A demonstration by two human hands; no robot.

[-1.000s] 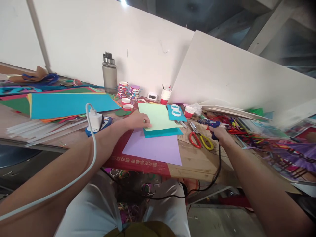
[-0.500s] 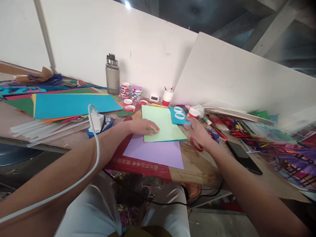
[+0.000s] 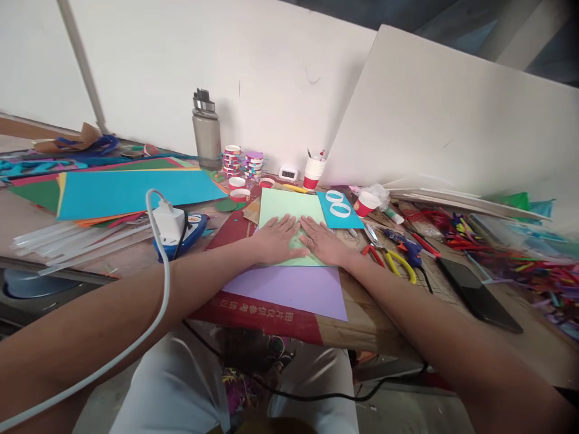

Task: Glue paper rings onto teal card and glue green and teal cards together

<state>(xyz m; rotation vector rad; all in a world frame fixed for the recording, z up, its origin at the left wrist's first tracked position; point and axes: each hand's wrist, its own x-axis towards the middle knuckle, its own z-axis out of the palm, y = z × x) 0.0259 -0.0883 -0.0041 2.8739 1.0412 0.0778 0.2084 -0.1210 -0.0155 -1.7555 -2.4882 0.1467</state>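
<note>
Both palms lie flat on a light green sheet of paper, fingers stretched out and fingertips almost meeting. My left hand covers the sheet's lower left, and my right hand its lower right. A purple sheet of paper sticks out below the green one, towards my lap. Just right of the green sheet is a blue piece of paper bearing two white paper rings. Neither hand grips anything.
Scissors, yellow-handled pliers, a glue gun and a phone lie right. Behind stand a bottle, a small clock and stacked paper cups. A white cable crosses my left forearm; coloured sheets lie left.
My right hand has moved left from beside the blue paper onto the green sheet. My left hand has flattened out. The scissors and pliers now show more fully.
</note>
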